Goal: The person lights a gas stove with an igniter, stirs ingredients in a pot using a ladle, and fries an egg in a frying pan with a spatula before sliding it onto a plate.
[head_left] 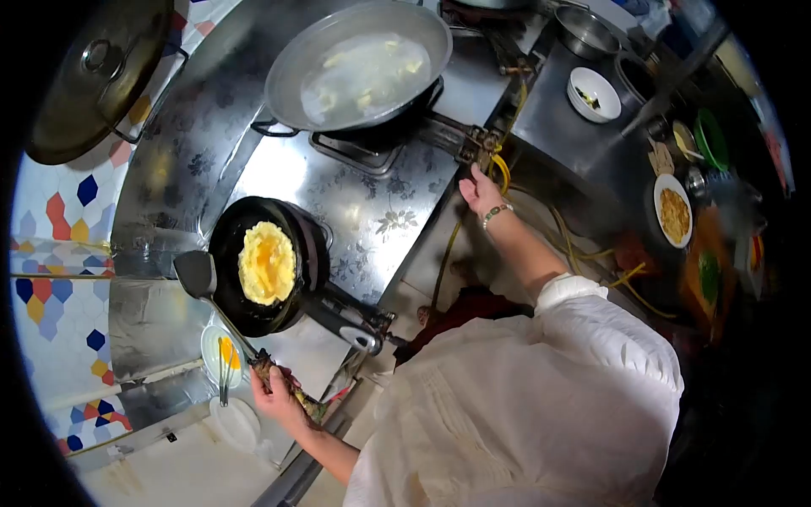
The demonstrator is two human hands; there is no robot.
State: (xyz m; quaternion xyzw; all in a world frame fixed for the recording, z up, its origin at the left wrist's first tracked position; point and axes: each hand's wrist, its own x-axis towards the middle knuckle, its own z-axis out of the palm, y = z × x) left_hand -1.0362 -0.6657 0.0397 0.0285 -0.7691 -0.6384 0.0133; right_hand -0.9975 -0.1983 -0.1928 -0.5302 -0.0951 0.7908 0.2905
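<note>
My left hand point(283, 397) is wrapped around the worn handle of a spatula point(197, 275) with a dark, broad blade. The blade overlaps the left rim of a black frying pan point(232, 314). A yellow fried egg point(266, 264) lies in that pan. My right hand point(482, 193), with a bracelet at the wrist, is just below the burner's gas valve point(480, 145), thumb and finger apart. Above this burner sits a large wok point(283, 84) holding cloudy liquid with pale pieces. The frying pan's handle point(363, 338) points toward my apron.
A bowl point(211, 351) with yellow egg and chopsticks stands below the pan. A large lid point(101, 84) leans on the tiled wall. Yellow hoses point(562, 228) run under the counter. To the right are a white bowl point(594, 95) and a plate of cooked food point(674, 215).
</note>
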